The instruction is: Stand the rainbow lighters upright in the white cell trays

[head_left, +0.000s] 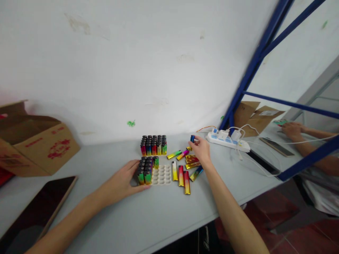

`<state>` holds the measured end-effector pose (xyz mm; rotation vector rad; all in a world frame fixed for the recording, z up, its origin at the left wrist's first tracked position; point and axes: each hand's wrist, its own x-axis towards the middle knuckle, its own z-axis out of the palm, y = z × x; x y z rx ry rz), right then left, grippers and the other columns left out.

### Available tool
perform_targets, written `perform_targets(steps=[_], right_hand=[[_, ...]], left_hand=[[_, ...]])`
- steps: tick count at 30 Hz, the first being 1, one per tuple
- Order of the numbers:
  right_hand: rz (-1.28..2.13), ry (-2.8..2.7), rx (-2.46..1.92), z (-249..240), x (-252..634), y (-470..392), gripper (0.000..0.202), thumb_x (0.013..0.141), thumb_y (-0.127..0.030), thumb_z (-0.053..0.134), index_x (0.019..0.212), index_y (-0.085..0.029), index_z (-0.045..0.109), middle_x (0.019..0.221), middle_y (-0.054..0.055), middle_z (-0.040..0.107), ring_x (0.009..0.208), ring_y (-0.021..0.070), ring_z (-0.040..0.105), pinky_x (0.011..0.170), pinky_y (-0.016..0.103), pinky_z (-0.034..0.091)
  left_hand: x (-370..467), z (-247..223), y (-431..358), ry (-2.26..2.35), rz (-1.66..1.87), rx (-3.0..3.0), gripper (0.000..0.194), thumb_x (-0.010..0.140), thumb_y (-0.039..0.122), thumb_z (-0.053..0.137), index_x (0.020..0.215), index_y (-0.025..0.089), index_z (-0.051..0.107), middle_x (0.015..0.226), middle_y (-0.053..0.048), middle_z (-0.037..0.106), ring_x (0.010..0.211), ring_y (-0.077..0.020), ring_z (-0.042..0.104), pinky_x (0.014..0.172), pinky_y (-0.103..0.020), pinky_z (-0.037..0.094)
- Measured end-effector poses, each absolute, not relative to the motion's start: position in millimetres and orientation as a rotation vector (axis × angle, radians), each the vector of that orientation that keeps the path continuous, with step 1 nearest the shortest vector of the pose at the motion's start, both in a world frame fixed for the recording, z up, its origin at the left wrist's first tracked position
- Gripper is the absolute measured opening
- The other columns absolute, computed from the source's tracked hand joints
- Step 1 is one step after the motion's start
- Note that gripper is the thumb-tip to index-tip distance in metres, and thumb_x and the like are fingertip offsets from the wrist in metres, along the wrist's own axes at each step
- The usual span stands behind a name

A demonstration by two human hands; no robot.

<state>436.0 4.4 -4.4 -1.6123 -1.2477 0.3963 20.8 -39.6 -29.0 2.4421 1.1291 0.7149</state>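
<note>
My left hand [127,181] curls around the left end of a white plastic tray [165,180] with round slots. Its thumb lies along the front edge and its fingers rest at the left side. Lighters with black tops [144,173] stand upright in the tray's left columns; the right part shows bare slots. My right hand [200,150] is raised above the loose lighters [192,165] and pinches a blue lighter [192,138], partly hidden by the fingers. Several more lie flat, among them a red-and-gold lighter [186,183] and a yellow lighter [174,171].
Behind the tray stands a full block of upright lighters [154,146]. A cardboard box [39,144] and a dark flat device [39,208] are at left. A power strip [227,140] with cables and a blue metal frame [246,84] stand right; beyond it a co-worker's hands [292,130] show.
</note>
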Motion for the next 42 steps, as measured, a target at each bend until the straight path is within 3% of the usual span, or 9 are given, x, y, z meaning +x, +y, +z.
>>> perform_targets(steps=[3,7,12,17,21,25,30,37,42], right_hand=[[0.659,-1.251,-1.396,-3,417,2,0.040,0.099,-0.052,0.090,0.123,-0.020,0.092,0.111,0.011,0.095,0.102,0.0317,0.089,0.095,0.043,0.073],[1.031,-1.280,-1.110,-1,385,-8,0.062,0.095,-0.083,0.090,0.117,-0.025,0.080,0.097,0.005,0.086,0.081,0.0230,0.076,0.075,0.035,0.065],[1.181,-1.374,-1.070,0,353,-25,0.065,0.100,-0.094,0.079,0.112,-0.032,0.065,0.076,-0.011,0.052,0.061,0.0159,0.044,0.056,0.027,0.041],[0.707,-1.703,-1.171,5,337,-38,0.066,0.114,-0.085,0.065,0.079,-0.031,0.048,0.071,-0.005,0.051,0.072,0.0186,0.048,0.067,0.032,0.037],[0.653,-1.797,-1.243,10,327,-46,0.059,0.109,-0.063,0.069,0.069,-0.031,0.038,0.064,-0.006,0.040,0.067,0.0166,0.041,0.066,0.033,0.032],[0.663,-1.825,-1.251,10,323,-47,0.049,0.104,-0.050,0.069,0.069,-0.031,0.040,0.065,-0.006,0.041,0.068,0.0167,0.042,0.067,0.032,0.031],[0.611,-1.836,-1.244,8,328,-45,0.051,0.119,-0.061,0.064,0.081,-0.031,0.048,0.072,-0.004,0.055,0.073,0.0203,0.054,0.073,0.033,0.042],[0.333,-2.076,-1.117,13,345,-48,0.040,0.133,-0.051,0.057,0.101,-0.029,0.066,0.111,0.010,0.079,0.111,0.0301,0.073,0.106,0.042,0.060],[0.321,-2.240,-1.199,14,353,-51,0.056,0.131,-0.054,0.073,0.083,-0.028,0.061,0.082,0.003,0.072,0.087,0.0256,0.070,0.089,0.036,0.052]], left_hand=[[23,-31,-41,1.163,0.697,2.432,0.086,0.098,0.086,0.096,0.157,0.026,0.084,0.164,-0.018,0.088,0.150,-0.0508,0.086,0.139,-0.066,0.069],[25,-30,-42,1.176,0.698,2.420,0.084,0.097,0.084,0.097,0.156,0.025,0.084,0.162,-0.018,0.088,0.150,-0.0511,0.086,0.138,-0.064,0.070],[27,-25,-45,1.146,0.718,2.415,0.085,0.094,0.082,0.102,0.159,0.030,0.084,0.164,-0.018,0.088,0.153,-0.0500,0.084,0.141,-0.063,0.067],[29,-24,-49,1.118,0.709,2.410,0.083,0.098,0.081,0.100,0.161,0.029,0.083,0.162,-0.017,0.088,0.153,-0.0491,0.083,0.140,-0.062,0.067],[30,-22,-49,1.123,0.727,2.399,0.081,0.099,0.083,0.099,0.158,0.030,0.085,0.159,-0.015,0.089,0.150,-0.0478,0.084,0.139,-0.060,0.067],[31,-20,-49,1.108,0.725,2.402,0.081,0.099,0.084,0.098,0.157,0.030,0.085,0.157,-0.015,0.090,0.150,-0.0478,0.084,0.138,-0.060,0.068],[31,-22,-50,1.108,0.729,2.413,0.079,0.101,0.081,0.098,0.159,0.030,0.083,0.159,-0.015,0.089,0.152,-0.0474,0.083,0.139,-0.060,0.067],[31,-22,-51,1.116,0.700,2.408,0.078,0.101,0.080,0.098,0.159,0.029,0.082,0.158,-0.015,0.088,0.149,-0.0463,0.084,0.140,-0.061,0.066],[31,-19,-53,1.094,0.720,2.415,0.073,0.102,0.076,0.100,0.157,0.030,0.084,0.156,-0.014,0.089,0.150,-0.0458,0.083,0.140,-0.060,0.067]])
